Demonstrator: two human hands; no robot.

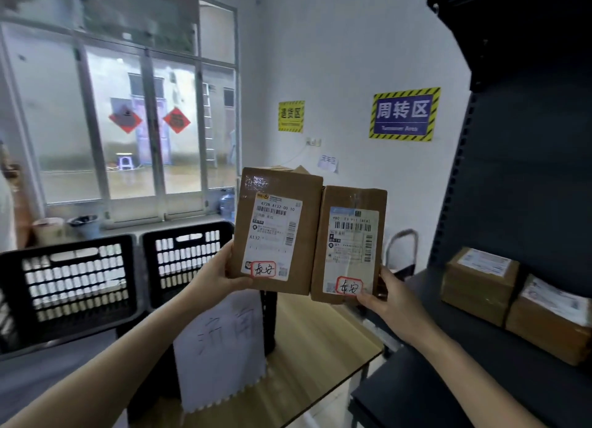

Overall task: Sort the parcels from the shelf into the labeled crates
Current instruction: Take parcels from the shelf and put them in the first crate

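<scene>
My left hand (214, 275) grips the lower left edge of a brown cardboard parcel (307, 203) with a white shipping label and a red-outlined handwritten tag. My right hand (389, 302) holds a second, slightly smaller parcel (330, 235) by its lower right corner; it carries a similar label and tag. Both parcels are held upright, side by side and touching, labels facing me. Two black slotted crates stand behind on the left (70, 286) and centre (189, 254). A white paper sign (221, 347) with handwriting hangs on the front of the centre crate.
A dark metal shelf (512, 187) rises on the right with two more brown parcels (480, 283) (551, 325) on it. A wooden table (314, 357) lies below my hands. Wall signs (403, 113) and a large window (121, 123) are behind.
</scene>
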